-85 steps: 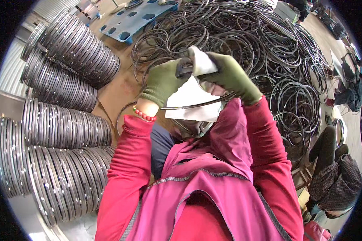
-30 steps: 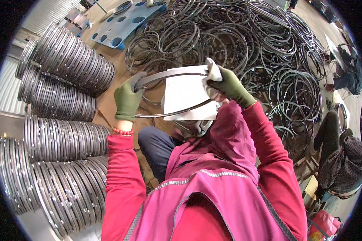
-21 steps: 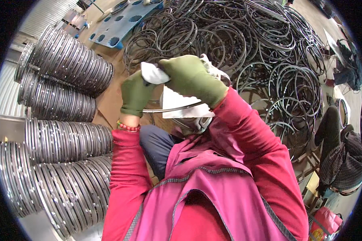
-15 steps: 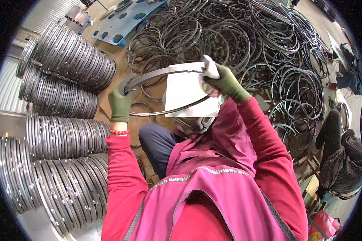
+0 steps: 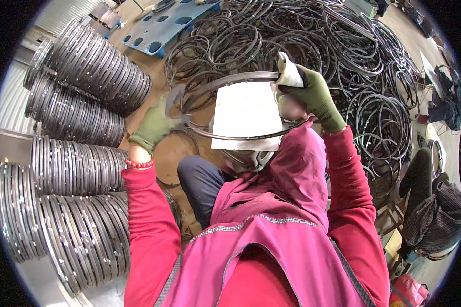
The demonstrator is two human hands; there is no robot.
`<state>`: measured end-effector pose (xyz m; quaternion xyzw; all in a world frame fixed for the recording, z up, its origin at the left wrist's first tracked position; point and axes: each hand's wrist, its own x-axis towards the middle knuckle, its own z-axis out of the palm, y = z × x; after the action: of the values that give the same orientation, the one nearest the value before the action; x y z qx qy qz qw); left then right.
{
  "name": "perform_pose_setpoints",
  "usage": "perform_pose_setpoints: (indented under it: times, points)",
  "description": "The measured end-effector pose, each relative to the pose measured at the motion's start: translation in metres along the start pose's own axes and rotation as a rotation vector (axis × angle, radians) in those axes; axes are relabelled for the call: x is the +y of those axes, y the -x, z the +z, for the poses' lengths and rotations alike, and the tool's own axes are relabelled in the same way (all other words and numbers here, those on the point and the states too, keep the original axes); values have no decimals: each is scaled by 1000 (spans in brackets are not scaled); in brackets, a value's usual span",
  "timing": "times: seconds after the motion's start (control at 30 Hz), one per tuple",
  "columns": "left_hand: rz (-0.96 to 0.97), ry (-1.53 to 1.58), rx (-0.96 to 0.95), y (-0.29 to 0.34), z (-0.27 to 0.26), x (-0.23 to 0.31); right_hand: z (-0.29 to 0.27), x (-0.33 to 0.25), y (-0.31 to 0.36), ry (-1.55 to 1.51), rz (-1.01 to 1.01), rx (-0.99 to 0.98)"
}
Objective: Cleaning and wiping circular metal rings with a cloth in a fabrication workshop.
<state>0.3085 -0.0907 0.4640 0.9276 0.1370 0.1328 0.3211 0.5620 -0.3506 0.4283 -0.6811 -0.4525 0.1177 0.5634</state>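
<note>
A dark wheel rim (image 5: 235, 79) is held tilted in front of me, above a white sheet-like panel (image 5: 247, 115). At its left side my left hand (image 5: 156, 123), in a green glove with grey fingers, is closed round the rim, though the fingers are blurred. My right hand (image 5: 316, 100), gloved in green, is closed on a white cloth (image 5: 289, 72) wrapped against the rim's right side. The cloth and glove hide that stretch of rim.
Stacks of dark rims (image 5: 95, 71) line the left. A large tangled heap of loose rims (image 5: 292, 38) spreads ahead and right. A blue pallet (image 5: 169, 23) lies at the far left. A person in dark clothing (image 5: 435, 215) is at the right edge.
My right hand has moved right with the cloth. My left hand has turned, its wrist now lower and further left. The rim has shifted rightward between them.
</note>
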Motion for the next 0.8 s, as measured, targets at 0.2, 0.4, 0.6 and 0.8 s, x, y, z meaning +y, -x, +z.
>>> perform_pose_setpoints:
  times: [0.2,0.4,0.6,0.8]
  points:
    - [249,-299,95,-42,47,65,36,-36,-16,82,-130,-209]
    - [-67,-255,152,-29,46,55,-25,-24,1,-545,239,59]
    - [11,-281,203,-22,55,56,29,-7,-8,228,-109,-187]
    - [151,-87,360,-22,49,40,48,-55,-19,729,-142,-89]
